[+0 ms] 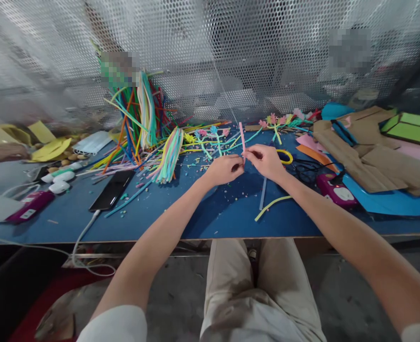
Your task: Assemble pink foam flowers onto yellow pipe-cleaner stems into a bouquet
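Note:
A pink pipe cleaner [242, 135] stands nearly upright between my hands, its lower part hidden by the fingers. My left hand [226, 170] is closed on it low down, thumb and fingers pinched together. Touching the same piece from the right, my right hand [267, 160] pinches it with the fingertips. Behind the hands lie small pipe-cleaner flowers [214, 131] on green and yellow stems. A yellow scissors handle [284, 156] shows just beyond my right hand. Below that hand, a pale strip [263, 194] and a yellow-green pipe cleaner [272, 207] rest on the table.
Bundles of coloured pipe cleaners [147, 114] stand at the back left. A phone [112, 190] with a cable lies left of my arms. Brown paper [367, 147] and a purple power strip [335, 191] sit at right. Another person's hand [5, 153] reaches in at far left.

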Available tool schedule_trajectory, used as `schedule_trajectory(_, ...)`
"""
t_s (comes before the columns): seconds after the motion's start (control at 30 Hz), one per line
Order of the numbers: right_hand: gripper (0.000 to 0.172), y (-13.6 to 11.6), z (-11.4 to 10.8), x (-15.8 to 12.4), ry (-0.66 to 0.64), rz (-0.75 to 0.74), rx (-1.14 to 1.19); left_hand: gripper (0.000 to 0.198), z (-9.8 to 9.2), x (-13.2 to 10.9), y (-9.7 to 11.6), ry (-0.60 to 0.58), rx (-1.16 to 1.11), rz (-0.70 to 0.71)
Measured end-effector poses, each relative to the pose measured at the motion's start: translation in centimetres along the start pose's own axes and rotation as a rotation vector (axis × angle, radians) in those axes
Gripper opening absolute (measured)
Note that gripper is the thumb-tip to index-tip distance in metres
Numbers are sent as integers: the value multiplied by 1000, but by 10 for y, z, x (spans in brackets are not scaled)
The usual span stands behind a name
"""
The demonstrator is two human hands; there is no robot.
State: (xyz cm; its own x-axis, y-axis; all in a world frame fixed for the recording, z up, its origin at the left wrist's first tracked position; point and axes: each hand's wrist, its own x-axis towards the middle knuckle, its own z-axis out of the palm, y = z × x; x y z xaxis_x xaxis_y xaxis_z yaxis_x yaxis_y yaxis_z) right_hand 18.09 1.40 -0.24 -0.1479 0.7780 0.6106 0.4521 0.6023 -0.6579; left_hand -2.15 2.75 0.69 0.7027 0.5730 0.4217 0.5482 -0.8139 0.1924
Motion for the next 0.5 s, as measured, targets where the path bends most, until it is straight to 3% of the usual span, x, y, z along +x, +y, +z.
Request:
schedule_trajectory(0.2, 35, 2, -5, 3, 131, 130, 206, 21, -9, -2, -15, -140, 52, -28)
schedule_trajectory(0.3, 35, 4, -11, 6, 224, 131, 204, 24, -13, -4, -30, -118, 86, -178)
schedule_trajectory(0.4, 35, 3, -16, 6, 280, 102, 124, 39, -19, -7, -55, -134, 63, -249)
schedule_trajectory(0.5, 35, 1, -18, 5, 278, 14, -7, 41, -31, -14, -83, -40, 84, -397)
